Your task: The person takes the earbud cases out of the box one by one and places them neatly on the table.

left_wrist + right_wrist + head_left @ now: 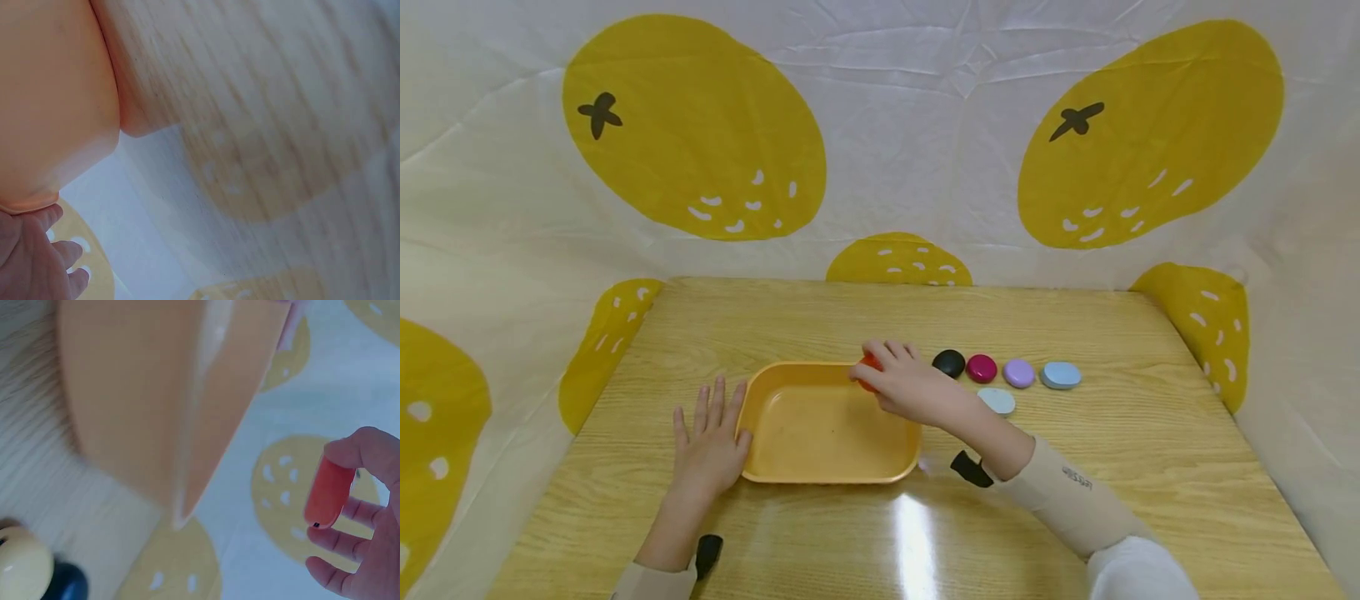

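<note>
My right hand [898, 379] holds a red, rounded, soap-like bar [868, 372] over the right back part of an orange plastic tray [752, 483]. In the right wrist view, the thumb and fingers pinch the red bar [330, 492], which has a small black mark at one end. Against the tray's left side lies my left hand [709, 446], fingers straight and spread, thumb at the rim. The left wrist view shows that hand's fingers [59, 250] by the tray's outer wall [56, 81]. Inside, the tray floor [831, 433] is bare.
Right of the tray, similar rounded pieces stand in a row: black [949, 363], magenta [982, 368], lavender [1018, 373] and light blue [1061, 375]. A pale mint piece [997, 402] lies in front of them. White cloth [925, 150] with yellow fruit prints hangs behind the wooden table [820, 550].
</note>
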Motion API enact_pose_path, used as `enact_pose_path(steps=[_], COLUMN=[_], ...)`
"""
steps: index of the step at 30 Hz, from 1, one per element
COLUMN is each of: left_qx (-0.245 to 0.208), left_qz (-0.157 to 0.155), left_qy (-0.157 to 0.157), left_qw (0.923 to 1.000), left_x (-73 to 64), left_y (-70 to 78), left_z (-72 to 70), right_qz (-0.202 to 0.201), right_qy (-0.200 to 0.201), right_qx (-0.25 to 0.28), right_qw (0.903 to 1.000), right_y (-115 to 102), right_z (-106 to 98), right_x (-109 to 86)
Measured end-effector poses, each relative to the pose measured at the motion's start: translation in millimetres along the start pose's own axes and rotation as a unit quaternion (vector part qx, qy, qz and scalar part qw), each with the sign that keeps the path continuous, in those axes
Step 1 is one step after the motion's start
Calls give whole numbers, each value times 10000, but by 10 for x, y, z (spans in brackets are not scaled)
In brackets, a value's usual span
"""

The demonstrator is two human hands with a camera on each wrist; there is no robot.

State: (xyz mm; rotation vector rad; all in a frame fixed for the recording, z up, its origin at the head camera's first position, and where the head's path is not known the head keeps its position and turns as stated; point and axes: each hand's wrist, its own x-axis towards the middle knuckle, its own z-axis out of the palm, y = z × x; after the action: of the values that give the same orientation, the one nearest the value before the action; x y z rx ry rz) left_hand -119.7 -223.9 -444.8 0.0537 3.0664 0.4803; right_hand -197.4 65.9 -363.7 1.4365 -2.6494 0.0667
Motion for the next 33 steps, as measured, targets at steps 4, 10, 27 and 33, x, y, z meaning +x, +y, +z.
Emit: enact_pose_path(steps=[4,10,27,33], left_qx=[36,36,-20,-28], left_qz=[17,20,20,-10], left_qy=[75,81,104,14], left_qw=[10000,10000,9999,10000], left_x=[0,-8,-4,-1], left_y=[-18,-28,-11,-5], left_z=[35,51,27,10], right_qz=[515,1522,3132,3151], right_qy=[188,420,231,-26], right_qx=[268,741,974,877], right_qw=[9981,9847,9444,9450], right_y=[162,419,877,937], right_z=[54,175,534,646], right_x=[-294,-746,-1569,-1696])
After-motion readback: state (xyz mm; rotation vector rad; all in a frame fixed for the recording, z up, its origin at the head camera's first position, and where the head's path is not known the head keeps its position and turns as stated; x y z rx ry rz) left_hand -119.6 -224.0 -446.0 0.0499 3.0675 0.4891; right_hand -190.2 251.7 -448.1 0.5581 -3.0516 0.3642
